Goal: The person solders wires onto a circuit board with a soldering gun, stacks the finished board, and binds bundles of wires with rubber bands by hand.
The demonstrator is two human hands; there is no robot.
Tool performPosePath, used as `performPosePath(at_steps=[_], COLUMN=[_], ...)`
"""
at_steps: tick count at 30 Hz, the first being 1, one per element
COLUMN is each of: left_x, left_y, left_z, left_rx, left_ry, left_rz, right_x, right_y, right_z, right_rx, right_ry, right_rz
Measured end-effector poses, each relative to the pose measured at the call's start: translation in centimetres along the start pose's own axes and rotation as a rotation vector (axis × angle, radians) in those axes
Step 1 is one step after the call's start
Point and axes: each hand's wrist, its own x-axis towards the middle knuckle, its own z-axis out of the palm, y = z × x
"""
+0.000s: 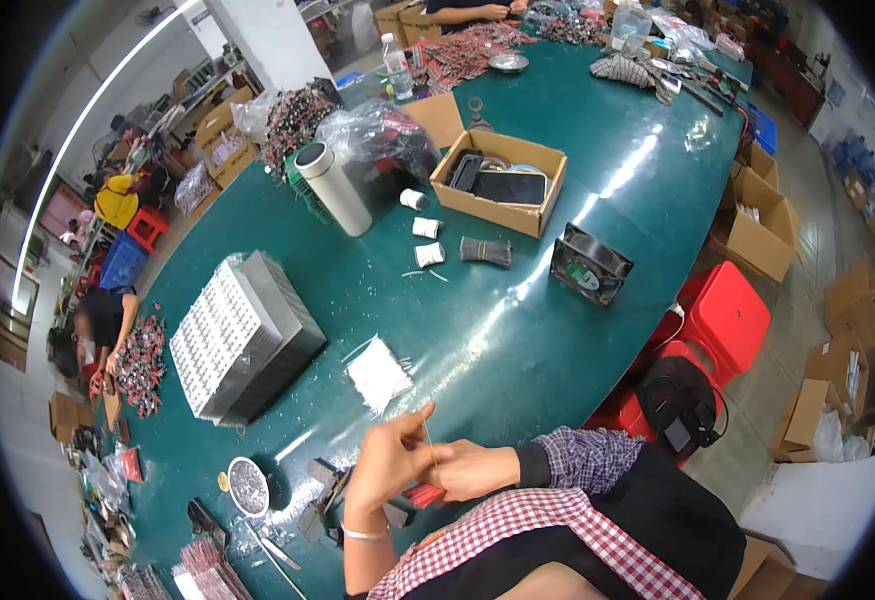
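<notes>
Close to my body, over the near edge of the green table, both hands meet. My left hand (389, 465), with a pale bracelet at the wrist, is closed, its thumb pointing up. A thin yellowish strand (429, 436) stretches between it and my right hand (474, 471). The right fingers are curled together, and a bundle of red wires (423, 495) sticks out under them; the fingers partly hide how it is held. Just beyond lies a pile of short white tubes (378, 375). Dark metal tools (325, 498) lie left of my left wrist.
A stack of white-topped grey trays (247, 340) stands left, near a white bowl of small pieces (248, 487). Farther off are a cardboard box (502, 215) with a phone, a white flask (335, 190) and a black fan (590, 264). A red stool (722, 320) stands right.
</notes>
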Motion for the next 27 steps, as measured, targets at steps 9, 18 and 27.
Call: performPosePath(at_steps=[9, 18, 27], left_x=[-0.2, -0.1, 0.1], left_y=[-2.8, -5.9, -6.2], left_z=[2.5, 0.1, 1.1], left_rx=[0.008, -1.725, -1.183], left_ry=[0.423, 0.177, 0.262], left_rz=[0.047, 0.227, 0.101], right_x=[1.5, 2.5, 3.2], right_y=[2.0, -0.9, -1.0], right_z=[-6.4, -5.4, -4.6], right_rx=[1.371, 1.296, 0.811], right_ry=[0.610, 0.639, 0.211], right_rz=[0.675, 0.488, 0.536])
